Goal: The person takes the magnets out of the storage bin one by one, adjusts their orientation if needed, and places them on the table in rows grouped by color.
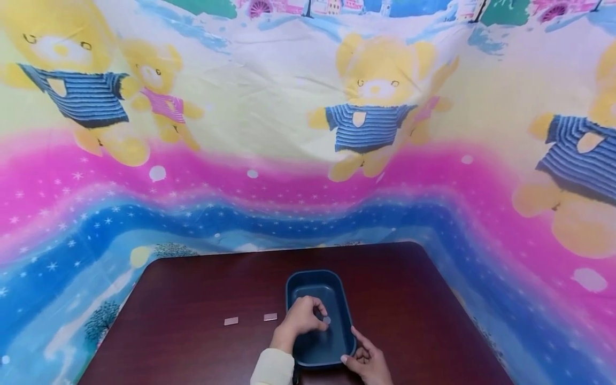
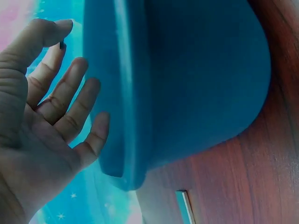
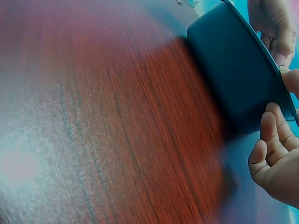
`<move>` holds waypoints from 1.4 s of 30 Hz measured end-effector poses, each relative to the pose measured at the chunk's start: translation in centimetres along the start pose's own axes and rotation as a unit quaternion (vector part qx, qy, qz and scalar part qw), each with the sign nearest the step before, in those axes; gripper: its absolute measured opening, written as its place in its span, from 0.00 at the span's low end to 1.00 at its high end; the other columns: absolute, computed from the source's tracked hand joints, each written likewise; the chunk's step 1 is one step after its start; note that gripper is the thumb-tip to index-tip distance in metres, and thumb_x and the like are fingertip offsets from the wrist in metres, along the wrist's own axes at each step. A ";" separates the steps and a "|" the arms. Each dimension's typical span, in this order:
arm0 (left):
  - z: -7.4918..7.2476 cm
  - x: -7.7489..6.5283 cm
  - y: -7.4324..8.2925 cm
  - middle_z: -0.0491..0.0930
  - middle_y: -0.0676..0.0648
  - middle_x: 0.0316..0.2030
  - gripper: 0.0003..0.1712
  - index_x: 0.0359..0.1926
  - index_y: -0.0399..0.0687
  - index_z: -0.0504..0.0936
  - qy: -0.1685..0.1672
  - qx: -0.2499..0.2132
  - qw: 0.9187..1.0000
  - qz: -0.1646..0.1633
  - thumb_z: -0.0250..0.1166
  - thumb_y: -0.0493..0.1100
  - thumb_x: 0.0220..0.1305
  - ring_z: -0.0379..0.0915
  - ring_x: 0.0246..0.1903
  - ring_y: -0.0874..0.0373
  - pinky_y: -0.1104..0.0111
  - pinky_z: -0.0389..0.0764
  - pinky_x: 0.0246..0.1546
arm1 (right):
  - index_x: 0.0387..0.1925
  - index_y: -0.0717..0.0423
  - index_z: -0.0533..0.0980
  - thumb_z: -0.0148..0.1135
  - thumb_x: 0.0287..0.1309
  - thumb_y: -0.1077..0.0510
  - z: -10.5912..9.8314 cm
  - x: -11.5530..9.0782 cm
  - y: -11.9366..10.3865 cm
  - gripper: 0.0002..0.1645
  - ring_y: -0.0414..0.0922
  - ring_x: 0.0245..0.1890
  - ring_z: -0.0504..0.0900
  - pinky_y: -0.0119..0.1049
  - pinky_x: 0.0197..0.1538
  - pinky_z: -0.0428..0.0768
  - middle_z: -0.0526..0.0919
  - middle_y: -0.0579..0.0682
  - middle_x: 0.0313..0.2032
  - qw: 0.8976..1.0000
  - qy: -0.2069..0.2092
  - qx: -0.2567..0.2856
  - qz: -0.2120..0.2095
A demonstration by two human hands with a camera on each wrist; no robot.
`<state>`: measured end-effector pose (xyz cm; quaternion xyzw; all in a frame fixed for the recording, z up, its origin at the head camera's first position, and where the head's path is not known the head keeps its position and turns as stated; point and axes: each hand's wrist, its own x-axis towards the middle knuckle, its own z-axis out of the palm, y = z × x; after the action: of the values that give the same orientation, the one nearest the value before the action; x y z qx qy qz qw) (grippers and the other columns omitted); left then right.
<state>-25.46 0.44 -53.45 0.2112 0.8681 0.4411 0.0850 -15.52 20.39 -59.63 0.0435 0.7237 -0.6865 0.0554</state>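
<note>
A dark blue rectangular plastic box (image 1: 344, 299) stands on the table, its inner floor showing around my left hand (image 1: 302, 316). That hand reaches over the box and pinches a small grey disc (image 1: 326, 320) between thumb and index finger. In the left wrist view the disc (image 2: 61, 45) appears edge-on as a thin dark sliver, with the other fingers loosely spread beside the box wall (image 2: 201, 79). At the box's near right corner, my right hand (image 1: 368, 363) holds it, thumb at the rim and fingers against the outer wall (image 3: 233, 70).
Left of the box lie two small flat rectangular pieces, the nearer one (image 1: 270, 316) beside its wall and the other (image 1: 231, 321) farther left. The dark reddish-brown table (image 1: 192, 289) has rounded far corners. Printed bear cloth (image 1: 269, 107) hangs behind and around it.
</note>
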 end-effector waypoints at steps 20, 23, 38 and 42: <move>-1.0 -5.0 -0.9 0.75 0.65 0.30 0.13 0.23 0.63 0.78 0.136 0.094 0.984 0.074 0.75 0.46 0.35 0.74 0.39 0.58 0.66 0.74 0.34 | 0.67 0.61 0.60 0.70 0.46 0.64 0.1 -0.3 0.1 0.46 0.38 0.17 0.67 0.30 0.25 0.70 0.70 0.50 0.19 1.000 0.016 0.023 -0.005; -1.2 -6.2 -1.3 0.73 0.65 0.29 0.14 0.24 0.62 0.78 0.162 0.078 0.982 0.060 0.75 0.45 0.34 0.71 0.30 0.62 0.68 0.72 0.30 | 0.66 0.61 0.60 0.70 0.46 0.64 0.2 -0.3 0.1 0.46 0.38 0.18 0.67 0.30 0.26 0.70 0.70 0.49 0.19 0.999 0.014 0.028 -0.008; -2.8 -9.8 -5.0 0.75 0.60 0.30 0.14 0.23 0.61 0.78 0.221 0.080 0.972 -0.018 0.73 0.43 0.31 0.73 0.30 0.58 0.69 0.71 0.30 | 0.67 0.63 0.58 0.69 0.47 0.64 0.5 -0.3 0.2 0.46 0.37 0.18 0.70 0.30 0.25 0.72 0.72 0.50 0.20 0.999 0.008 0.029 -0.039; -2.7 -10.4 -6.4 0.72 0.62 0.26 0.14 0.22 0.61 0.78 0.217 0.088 0.971 -0.035 0.74 0.44 0.31 0.69 0.27 0.64 0.70 0.69 0.28 | 0.66 0.64 0.59 0.69 0.47 0.65 0.2 -0.2 0.4 0.45 0.37 0.18 0.70 0.30 0.25 0.72 0.73 0.50 0.19 0.999 0.015 0.026 -0.045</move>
<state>-18.88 -9.45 -57.35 0.0867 0.9079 0.3951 -0.1095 -15.23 20.16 -60.02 0.0226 0.7074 -0.7063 0.0125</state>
